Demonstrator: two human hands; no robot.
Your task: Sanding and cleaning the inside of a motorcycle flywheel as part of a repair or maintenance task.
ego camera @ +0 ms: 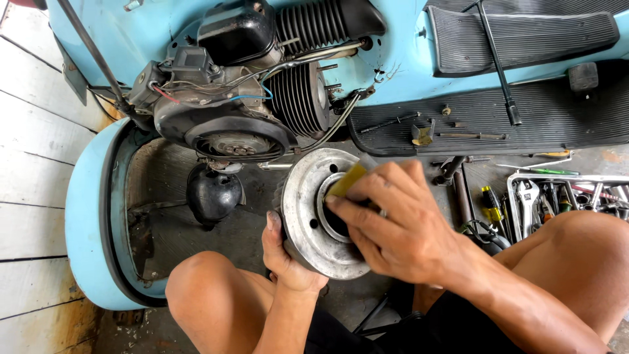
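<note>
Grey cast metal, worn and dusty, makes up the round brake drum (313,216) held upright between the person's bare knees, above the concrete floor (367,298); the left hand (283,257) clasps it from below, fingers wrapped behind the rim and the thumb lying up its near edge; the right hand (393,219) comes over from the right, fingers drawn together and pressing a small yellow-green pad (346,181) against the drum's dark central opening, the pad pinched under the fingertips so only its upper corner shows. Just behind the drum stands a pale blue scooter (85,216) tipped on its side, its engine (242,85) exposed with black cooling fins, a fan housing and loose red and blue wires; a black rounded part (213,193) hangs under it, near the drum's left edge. Along the scooter's ribbed black floor mat (524,115) lie a long bar, bolts and small pieces; by the right edge of the floor sits a metal tray (570,196) of wrenches and screwdrivers, close to the right knee. White wooden boards (29,164) run down the left side.
</note>
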